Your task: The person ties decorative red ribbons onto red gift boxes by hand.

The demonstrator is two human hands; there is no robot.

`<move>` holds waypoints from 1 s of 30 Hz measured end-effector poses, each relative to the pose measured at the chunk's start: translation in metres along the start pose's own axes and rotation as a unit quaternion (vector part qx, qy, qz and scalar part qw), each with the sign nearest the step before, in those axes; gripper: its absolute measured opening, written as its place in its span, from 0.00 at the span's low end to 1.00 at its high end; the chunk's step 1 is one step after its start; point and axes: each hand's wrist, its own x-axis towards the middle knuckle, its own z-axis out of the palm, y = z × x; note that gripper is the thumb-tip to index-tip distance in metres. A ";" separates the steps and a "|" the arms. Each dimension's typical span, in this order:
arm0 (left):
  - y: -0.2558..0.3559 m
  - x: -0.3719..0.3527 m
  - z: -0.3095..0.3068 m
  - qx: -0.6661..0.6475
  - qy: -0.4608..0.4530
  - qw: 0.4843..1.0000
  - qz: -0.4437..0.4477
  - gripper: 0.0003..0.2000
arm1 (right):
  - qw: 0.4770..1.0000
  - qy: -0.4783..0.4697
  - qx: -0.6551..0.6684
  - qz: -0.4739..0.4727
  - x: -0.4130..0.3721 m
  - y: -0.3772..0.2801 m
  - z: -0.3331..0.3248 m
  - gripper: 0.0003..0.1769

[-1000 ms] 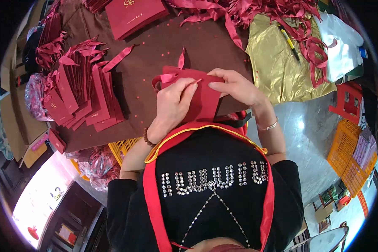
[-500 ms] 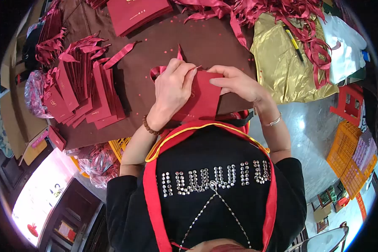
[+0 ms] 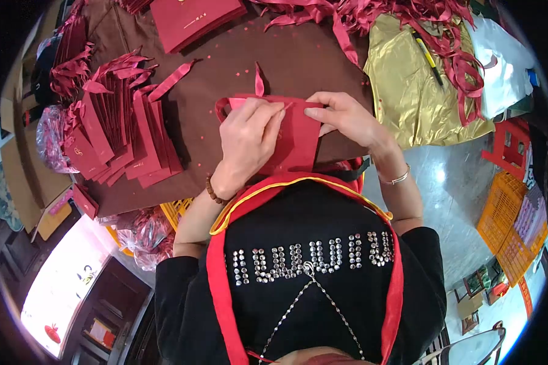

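Left hand (image 3: 249, 134) pinched what looked like a thin ribbon end at the top edge of the red bag (image 3: 295, 143); right hand (image 3: 350, 121) gripped the bag's upper right corner, thumb on the near face. Bag sat between the hands, near the counter's (image 3: 219, 55) near edge, close to the apron (image 3: 341, 188). Brown cloth stretched leftward to fanned bags (image 3: 141, 137), which reached toward the near edge, and forward to stacked bags (image 3: 195, 24). Gold sheet (image 3: 402, 85) bordered the right side.
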 end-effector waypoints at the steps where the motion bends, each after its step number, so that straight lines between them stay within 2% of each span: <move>1: 0.003 0.000 0.000 -0.001 -0.007 1.000 0.005 0.03 | 1.000 0.003 0.001 0.001 0.000 -0.001 0.000 0.14; 11: 0.012 0.000 0.005 0.013 -0.038 0.999 -0.007 0.03 | 1.000 0.013 -0.007 -0.022 -0.002 0.004 0.004 0.14; 17: 0.017 0.004 0.001 0.041 -0.067 0.997 -0.003 0.04 | 0.984 0.083 -0.150 -0.051 -0.009 0.001 0.015 0.12; 19: 0.021 0.005 0.000 0.056 -0.076 0.995 0.012 0.05 | 0.957 0.123 -0.237 -0.116 -0.011 0.000 0.018 0.11; 22: 0.026 0.007 -0.002 0.075 -0.085 0.993 0.024 0.06 | 0.944 0.137 -0.262 -0.146 -0.014 0.001 0.021 0.11; 30: 0.021 0.005 -0.003 0.118 -0.091 0.987 0.067 0.05 | 0.952 0.136 -0.236 -0.136 -0.018 -0.001 0.026 0.11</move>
